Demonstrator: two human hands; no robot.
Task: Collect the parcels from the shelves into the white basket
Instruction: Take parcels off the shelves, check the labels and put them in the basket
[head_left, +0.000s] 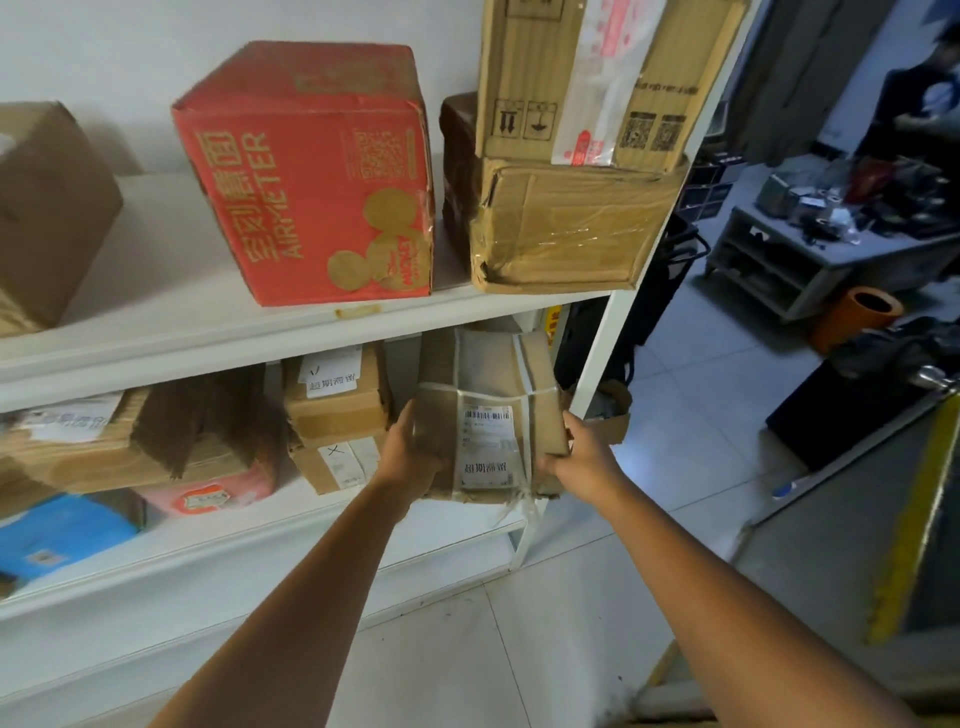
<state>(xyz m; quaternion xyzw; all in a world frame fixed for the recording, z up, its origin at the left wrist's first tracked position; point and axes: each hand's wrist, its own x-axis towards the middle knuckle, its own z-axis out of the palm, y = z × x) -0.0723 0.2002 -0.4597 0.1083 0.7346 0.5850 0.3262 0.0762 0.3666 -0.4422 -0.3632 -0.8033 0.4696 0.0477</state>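
While left hand and right hand clasp a taped parcel — barcode label up, red AIRMETER box shelved above

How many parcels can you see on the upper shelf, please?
5: a brown box at the left edge, the red box, a taped box at the right, a tall box stacked on it, and a dark wrapped parcel just left of those. Others may be hidden.

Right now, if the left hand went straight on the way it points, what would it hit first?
The left hand grips the taped parcel, so that blocks it first. Past its edge, the narrow gap beside the stacked small cartons looks free, though depth is unclear.
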